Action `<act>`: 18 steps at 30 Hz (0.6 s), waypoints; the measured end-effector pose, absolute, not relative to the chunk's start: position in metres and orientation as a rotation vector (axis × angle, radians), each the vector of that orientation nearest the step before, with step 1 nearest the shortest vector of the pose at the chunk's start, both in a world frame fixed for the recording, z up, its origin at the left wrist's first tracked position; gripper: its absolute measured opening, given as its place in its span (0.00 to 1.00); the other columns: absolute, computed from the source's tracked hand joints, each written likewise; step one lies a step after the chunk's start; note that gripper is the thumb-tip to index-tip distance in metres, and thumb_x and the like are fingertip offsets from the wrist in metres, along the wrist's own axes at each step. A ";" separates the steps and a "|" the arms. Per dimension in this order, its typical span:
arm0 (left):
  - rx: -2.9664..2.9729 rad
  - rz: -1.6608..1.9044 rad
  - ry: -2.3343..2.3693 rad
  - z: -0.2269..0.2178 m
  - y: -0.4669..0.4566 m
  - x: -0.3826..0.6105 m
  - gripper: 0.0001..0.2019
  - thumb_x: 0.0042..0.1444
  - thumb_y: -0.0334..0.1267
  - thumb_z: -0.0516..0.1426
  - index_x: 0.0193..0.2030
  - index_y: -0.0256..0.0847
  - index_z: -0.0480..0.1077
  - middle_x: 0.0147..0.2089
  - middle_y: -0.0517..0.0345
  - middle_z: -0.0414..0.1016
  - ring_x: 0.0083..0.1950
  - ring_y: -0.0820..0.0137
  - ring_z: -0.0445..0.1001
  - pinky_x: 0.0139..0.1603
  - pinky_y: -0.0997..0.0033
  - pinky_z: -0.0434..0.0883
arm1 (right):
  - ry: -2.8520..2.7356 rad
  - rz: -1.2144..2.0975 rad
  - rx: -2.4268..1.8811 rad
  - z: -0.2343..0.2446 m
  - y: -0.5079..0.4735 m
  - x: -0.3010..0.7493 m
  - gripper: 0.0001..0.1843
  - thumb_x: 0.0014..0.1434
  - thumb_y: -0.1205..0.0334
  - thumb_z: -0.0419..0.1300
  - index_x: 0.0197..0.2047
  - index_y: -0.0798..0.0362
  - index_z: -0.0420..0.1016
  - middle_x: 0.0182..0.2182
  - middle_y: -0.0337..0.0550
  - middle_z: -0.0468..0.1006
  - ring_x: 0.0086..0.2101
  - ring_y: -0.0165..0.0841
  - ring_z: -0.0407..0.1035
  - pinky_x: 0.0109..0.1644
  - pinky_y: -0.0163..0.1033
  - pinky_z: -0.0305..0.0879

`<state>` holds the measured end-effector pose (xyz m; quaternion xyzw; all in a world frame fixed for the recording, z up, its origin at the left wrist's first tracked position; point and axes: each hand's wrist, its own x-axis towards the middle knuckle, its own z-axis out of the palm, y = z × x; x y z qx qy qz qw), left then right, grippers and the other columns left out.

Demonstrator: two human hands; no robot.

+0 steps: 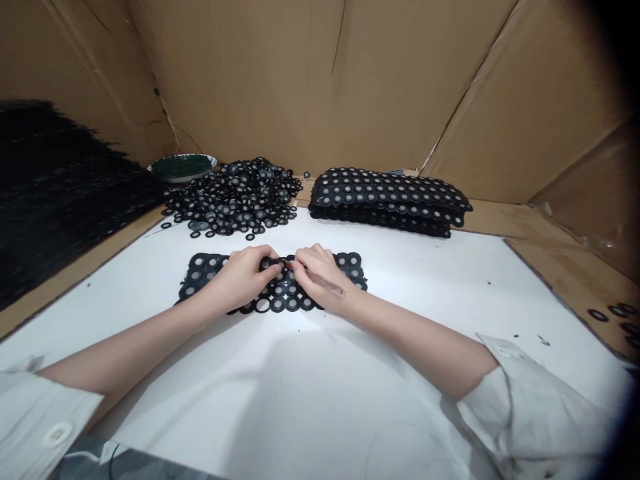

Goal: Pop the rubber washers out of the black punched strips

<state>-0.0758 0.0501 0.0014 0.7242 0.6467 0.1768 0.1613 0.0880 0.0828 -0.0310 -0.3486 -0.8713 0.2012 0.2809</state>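
Observation:
A sheet of joined black rings with pale centres (293, 305) lies flat on the white tabletop in front of me. My left hand (247, 273) is closed in a pinch on the sheet's far edge, near its middle. Close beside it, my right hand (320, 273) is closed too, its fingertips at the same edge, almost touching the left thumb. A slim brownish tool (327, 285) runs along the right hand from the fingertips toward the wrist; its kind and tip cannot be made out. My hands cover part of the sheet.
Behind the left hand is a heap of loose black rings (245, 197), with a white-rimmed dish (183, 179) of dark green material beside it. Stacked ring sheets (390, 200) lie at the back right. A bristly black pile (65, 193) stands left. Cardboard walls (300, 87) enclose the table.

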 end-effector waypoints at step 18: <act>1.981 0.253 1.703 0.003 0.063 -0.089 0.12 0.41 0.47 0.56 0.22 0.40 0.62 0.21 0.64 0.63 0.26 0.71 0.62 0.24 0.73 0.55 | -2.365 0.672 -0.866 -0.029 0.086 0.097 0.13 0.57 0.66 0.43 0.21 0.53 0.54 0.27 0.38 0.66 0.37 0.30 0.58 0.41 0.37 0.53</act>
